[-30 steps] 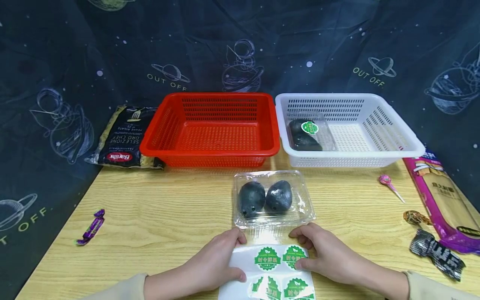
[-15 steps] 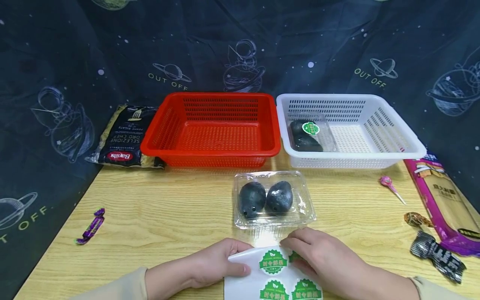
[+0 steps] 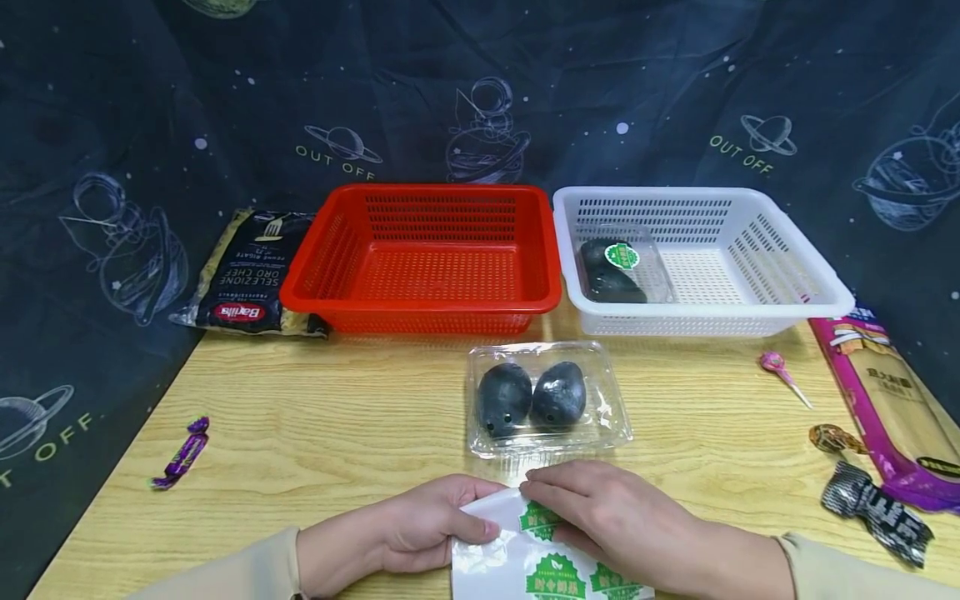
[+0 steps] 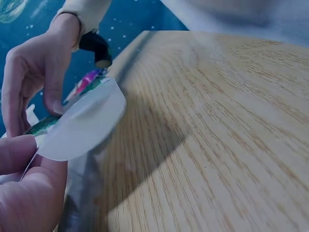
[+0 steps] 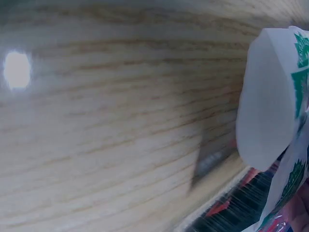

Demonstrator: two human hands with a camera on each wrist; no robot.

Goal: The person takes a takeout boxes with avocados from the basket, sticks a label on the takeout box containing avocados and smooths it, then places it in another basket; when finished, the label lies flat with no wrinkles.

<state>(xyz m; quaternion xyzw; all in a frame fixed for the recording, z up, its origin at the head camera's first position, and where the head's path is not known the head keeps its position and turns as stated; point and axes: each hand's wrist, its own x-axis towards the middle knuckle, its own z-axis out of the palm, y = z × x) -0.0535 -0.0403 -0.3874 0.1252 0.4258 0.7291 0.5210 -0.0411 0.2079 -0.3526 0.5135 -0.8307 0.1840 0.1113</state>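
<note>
My left hand (image 3: 427, 527) pinches the left edge of a white sticker sheet (image 3: 487, 565) printed with round green labels, thumb on top. Across the sheet's upper right lies my right hand (image 3: 611, 518), its bent fingers and thumb gripping the sheet at an upper label and partly hiding it. The sheet is bent and lifted; its pale underside (image 4: 89, 121) shows in the left wrist view, and the curled sheet (image 5: 268, 106) appears at the right of the right wrist view. Just beyond the hands sits a clear plastic clamshell box (image 3: 603, 412) with two dark egg-shaped fruits (image 3: 504, 396).
Behind stand a red basket (image 3: 420, 321) and a white basket (image 3: 712, 310); the white one holds a labelled clear box (image 3: 656, 279). A pasta bag (image 3: 251, 275) lies left, a purple candy (image 3: 183, 454) nearer. At right are a lollipop (image 3: 772, 362), wrapped sweets (image 3: 873, 512) and a pink-edged packet (image 3: 885, 392).
My right hand has moved left across the top of the sheet, covering an upper label. The sheet's upper edge has bent up, and the left hand has shifted slightly left and down.
</note>
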